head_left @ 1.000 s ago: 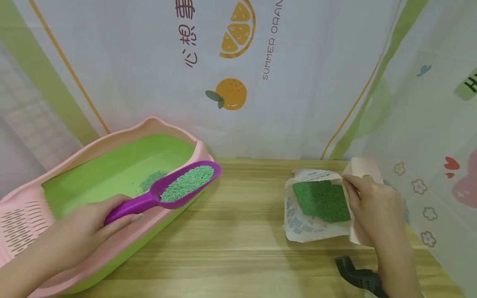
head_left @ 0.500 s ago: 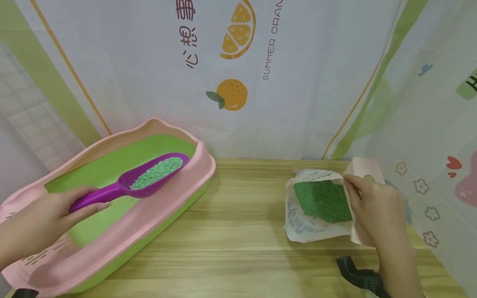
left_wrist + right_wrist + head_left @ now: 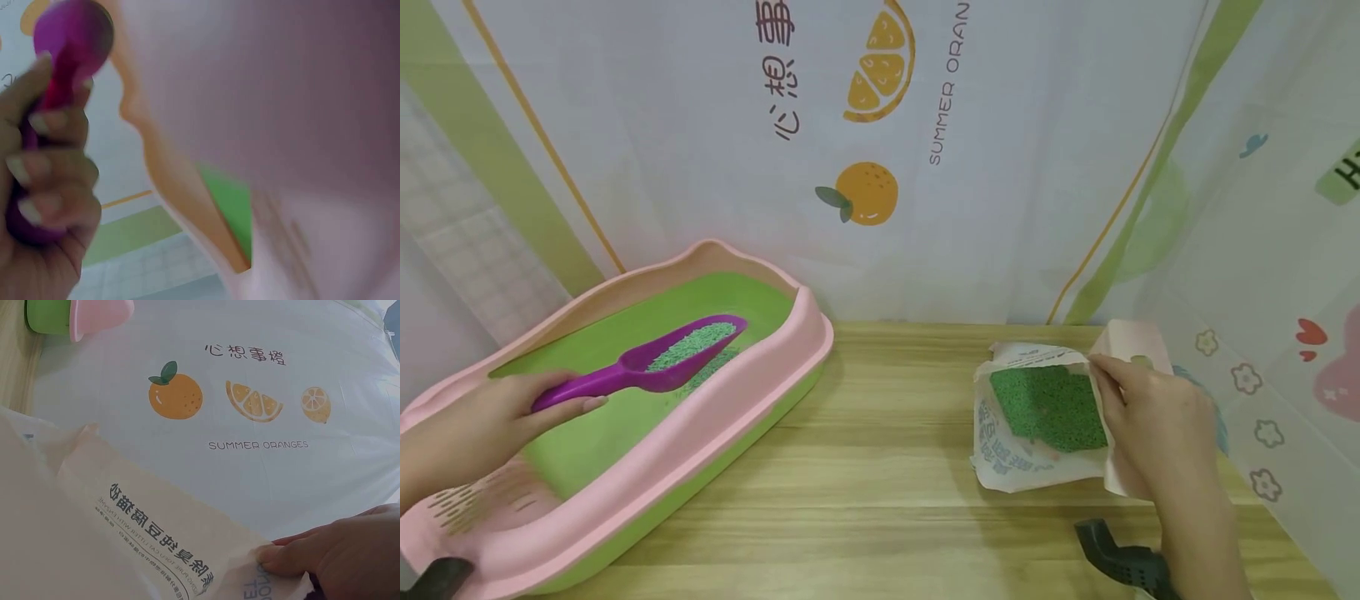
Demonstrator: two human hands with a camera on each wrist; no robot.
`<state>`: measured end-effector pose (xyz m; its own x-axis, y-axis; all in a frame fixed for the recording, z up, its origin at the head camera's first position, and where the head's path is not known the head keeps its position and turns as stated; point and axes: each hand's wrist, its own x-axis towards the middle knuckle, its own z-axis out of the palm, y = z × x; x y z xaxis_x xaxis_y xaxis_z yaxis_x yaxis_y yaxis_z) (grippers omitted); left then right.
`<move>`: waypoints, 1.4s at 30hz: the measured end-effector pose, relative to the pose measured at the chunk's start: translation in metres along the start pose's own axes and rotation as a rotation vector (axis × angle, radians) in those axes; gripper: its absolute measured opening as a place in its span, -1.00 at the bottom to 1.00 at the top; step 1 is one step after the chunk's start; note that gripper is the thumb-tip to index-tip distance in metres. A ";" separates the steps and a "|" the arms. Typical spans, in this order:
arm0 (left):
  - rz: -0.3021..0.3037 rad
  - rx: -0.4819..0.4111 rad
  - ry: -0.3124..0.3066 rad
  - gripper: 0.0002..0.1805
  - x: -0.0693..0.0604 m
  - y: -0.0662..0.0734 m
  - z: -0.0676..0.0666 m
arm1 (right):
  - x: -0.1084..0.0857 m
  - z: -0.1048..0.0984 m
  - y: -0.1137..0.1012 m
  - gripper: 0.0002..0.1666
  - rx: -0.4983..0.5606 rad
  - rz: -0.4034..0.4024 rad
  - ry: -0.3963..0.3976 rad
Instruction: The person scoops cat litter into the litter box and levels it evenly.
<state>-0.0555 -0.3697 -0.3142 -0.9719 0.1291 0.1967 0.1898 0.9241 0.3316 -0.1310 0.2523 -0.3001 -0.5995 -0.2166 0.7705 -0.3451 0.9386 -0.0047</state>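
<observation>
In the head view my left hand [image 3: 497,425] grips the handle of a purple scoop [image 3: 662,379], which carries green cat litter pellets [image 3: 694,346]. The scoop hangs over the litter box [image 3: 745,417], pink-rimmed with a green inside, and a small heap of pellets lies on the box floor beneath it. The left wrist view shows fingers [image 3: 62,169] curled round the handle. My right hand [image 3: 1165,421] pinches the edge of an opened cat litter bag [image 3: 1011,471] at the right; green pellets fill its mouth. Printed lettering covers the bag [image 3: 156,519] in the right wrist view.
Both the box and the bag stand on a wooden table [image 3: 880,467]. Behind them hangs a white curtain [image 3: 985,242] printed with oranges. A black curved object [image 3: 1120,554] sits near the right forearm, and another dark piece [image 3: 441,575] shows at the lower left corner.
My left hand has carried the scoop leftward, from over the box's right rim to above its inside. Pellets remain in the scoop. My right hand has stayed at the bag.
</observation>
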 end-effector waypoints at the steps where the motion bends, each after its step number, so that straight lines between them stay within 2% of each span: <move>1: 0.001 0.007 -0.003 -0.87 0.001 -0.003 0.000 | 0.000 0.000 0.000 -0.85 0.002 0.002 0.000; 9: 0.056 0.160 0.020 -0.76 0.004 -0.023 -0.005 | 0.001 -0.001 0.000 -0.85 0.013 0.015 -0.021; 12: 0.045 0.173 -0.018 -0.71 0.006 -0.029 -0.007 | 0.001 -0.001 -0.001 -0.85 0.017 0.021 -0.032; 16: 0.019 0.186 -0.095 -0.70 0.011 -0.030 -0.009 | 0.000 -0.001 -0.001 -0.85 0.019 0.023 -0.039; 26: -0.002 0.184 -0.226 -0.68 0.036 -0.034 -0.011 | 0.000 0.000 -0.001 -0.85 0.009 0.012 -0.016; 37: -0.035 0.195 -0.344 -0.72 0.051 -0.033 0.001 | 0.000 0.000 0.000 -0.85 0.012 0.006 -0.022; 42: -0.020 0.222 -0.359 -0.69 0.055 -0.030 0.003 | 0.000 0.000 0.000 -0.86 0.009 0.004 -0.025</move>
<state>-0.1147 -0.3889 -0.3165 -0.9692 0.1915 -0.1547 0.1744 0.9777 0.1171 -0.1308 0.2523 -0.3000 -0.6186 -0.2196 0.7544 -0.3489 0.9371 -0.0133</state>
